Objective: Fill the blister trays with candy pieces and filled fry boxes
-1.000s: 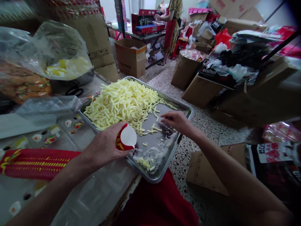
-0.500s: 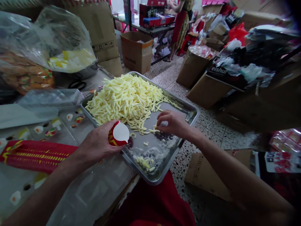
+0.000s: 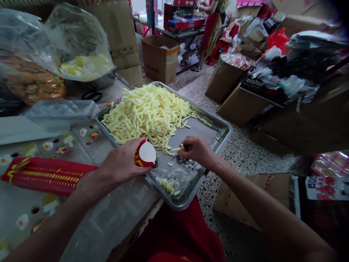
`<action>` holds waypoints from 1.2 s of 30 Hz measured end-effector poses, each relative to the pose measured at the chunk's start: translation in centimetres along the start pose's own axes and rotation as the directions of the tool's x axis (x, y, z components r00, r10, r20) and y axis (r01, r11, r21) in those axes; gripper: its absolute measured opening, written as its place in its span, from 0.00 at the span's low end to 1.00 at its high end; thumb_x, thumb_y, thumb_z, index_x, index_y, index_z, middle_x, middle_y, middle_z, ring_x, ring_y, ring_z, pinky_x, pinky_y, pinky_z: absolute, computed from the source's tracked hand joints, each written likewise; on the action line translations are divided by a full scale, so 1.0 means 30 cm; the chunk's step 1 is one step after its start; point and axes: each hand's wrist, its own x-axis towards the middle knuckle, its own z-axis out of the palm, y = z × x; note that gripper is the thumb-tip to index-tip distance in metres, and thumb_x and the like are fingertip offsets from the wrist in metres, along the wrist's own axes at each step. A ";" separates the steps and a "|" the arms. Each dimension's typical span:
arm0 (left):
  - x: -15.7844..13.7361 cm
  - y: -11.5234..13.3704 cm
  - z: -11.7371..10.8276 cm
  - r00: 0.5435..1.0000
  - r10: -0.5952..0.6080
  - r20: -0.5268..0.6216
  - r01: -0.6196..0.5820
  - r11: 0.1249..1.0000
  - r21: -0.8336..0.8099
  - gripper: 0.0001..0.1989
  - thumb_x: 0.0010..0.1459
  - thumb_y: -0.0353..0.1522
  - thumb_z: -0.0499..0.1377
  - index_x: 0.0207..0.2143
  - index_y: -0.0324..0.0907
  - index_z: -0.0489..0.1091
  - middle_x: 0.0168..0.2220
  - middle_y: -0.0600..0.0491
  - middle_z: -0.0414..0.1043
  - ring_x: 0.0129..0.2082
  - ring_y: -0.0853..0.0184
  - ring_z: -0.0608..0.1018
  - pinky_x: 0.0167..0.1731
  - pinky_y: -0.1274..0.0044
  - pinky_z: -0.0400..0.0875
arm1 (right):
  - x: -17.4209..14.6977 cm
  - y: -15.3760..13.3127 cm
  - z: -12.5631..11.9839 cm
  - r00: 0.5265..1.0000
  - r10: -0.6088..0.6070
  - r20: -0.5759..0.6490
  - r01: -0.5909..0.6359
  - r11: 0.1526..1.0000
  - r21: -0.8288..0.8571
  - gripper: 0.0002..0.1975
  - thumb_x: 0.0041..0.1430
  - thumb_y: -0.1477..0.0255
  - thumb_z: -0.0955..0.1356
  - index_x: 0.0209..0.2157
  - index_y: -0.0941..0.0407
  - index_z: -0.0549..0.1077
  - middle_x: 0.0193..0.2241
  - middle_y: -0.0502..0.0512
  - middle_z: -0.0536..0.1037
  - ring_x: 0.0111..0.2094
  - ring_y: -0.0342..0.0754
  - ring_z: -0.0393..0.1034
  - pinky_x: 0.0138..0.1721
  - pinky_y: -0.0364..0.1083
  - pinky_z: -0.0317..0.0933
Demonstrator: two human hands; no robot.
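Note:
My left hand (image 3: 122,158) is wrapped round a small red fries carton (image 3: 146,153) with yellow marks and a white inside, held over the near left rim of a metal tray (image 3: 191,203). Pale yellow french fry sticks (image 3: 148,109) are heaped at the tray's far left. Over the tray's middle, my right hand (image 3: 199,153) has its fingertips pinched on fry sticks (image 3: 180,148) at the heap's edge; how many it grips is unclear. Short broken bits (image 3: 170,186) and white powder lie in the tray's near corner.
A stack of flattened red cartons (image 3: 49,176) lies on the plastic-covered table at left. Behind are scissors (image 3: 92,95) and a clear bag (image 3: 84,67) over a metal bowl. Cardboard boxes (image 3: 160,60) stand on the speckled floor. Another person (image 3: 211,32) stands beside a red machine.
My right hand's fingers have closed in on the fry sticks and shifted slightly toward me. The carton in my left hand has moved a little to the right, nearer the tray's middle.

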 end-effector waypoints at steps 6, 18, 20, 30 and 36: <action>0.000 0.031 0.013 1.000 -0.008 0.004 0.007 0.976 0.217 0.36 0.50 0.44 0.67 0.59 0.43 0.63 0.56 0.43 0.72 0.54 0.49 0.76 0.49 0.65 0.73 | -0.002 -0.073 0.064 0.986 0.100 0.137 -0.063 0.965 -0.256 0.04 0.54 0.76 0.70 0.28 0.57 0.79 0.30 0.56 0.77 0.27 0.45 0.66 0.29 0.45 0.53; 0.042 0.282 0.201 0.996 0.081 0.043 -0.079 0.996 -0.041 0.26 0.44 0.31 0.68 0.47 0.43 0.67 0.47 0.48 0.74 0.48 0.56 0.78 0.48 0.69 0.73 | -0.073 -0.228 -0.095 0.955 0.064 0.290 0.021 0.960 -0.280 0.06 0.56 0.82 0.69 0.30 0.59 0.77 0.30 0.57 0.77 0.30 0.46 0.68 0.33 0.44 0.59; 0.046 0.299 0.229 0.997 0.073 -0.008 -0.074 0.991 -0.109 0.23 0.44 0.32 0.67 0.45 0.43 0.67 0.45 0.49 0.74 0.47 0.56 0.77 0.47 0.69 0.72 | -0.101 -0.209 -0.119 0.955 0.019 0.295 0.038 0.982 -0.185 0.05 0.60 0.80 0.69 0.34 0.58 0.77 0.33 0.58 0.77 0.32 0.47 0.69 0.36 0.45 0.61; -0.023 0.301 0.284 0.995 0.006 -0.104 -0.051 0.900 -0.434 0.25 0.43 0.29 0.65 0.46 0.45 0.65 0.43 0.51 0.74 0.44 0.58 0.77 0.46 0.67 0.73 | -0.180 -0.179 -0.065 0.995 0.054 -0.080 -0.043 0.991 0.130 0.06 0.58 0.78 0.72 0.28 0.55 0.80 0.28 0.51 0.79 0.31 0.46 0.70 0.36 0.46 0.60; -0.078 0.200 0.216 0.988 0.045 -0.148 -0.098 0.922 -0.374 0.33 0.45 0.30 0.67 0.55 0.43 0.65 0.54 0.46 0.73 0.54 0.55 0.75 0.57 0.62 0.69 | -0.095 -0.192 -0.120 0.961 -0.040 0.275 -0.080 0.908 0.411 0.07 0.62 0.74 0.69 0.37 0.53 0.82 0.32 0.50 0.82 0.31 0.44 0.74 0.33 0.43 0.61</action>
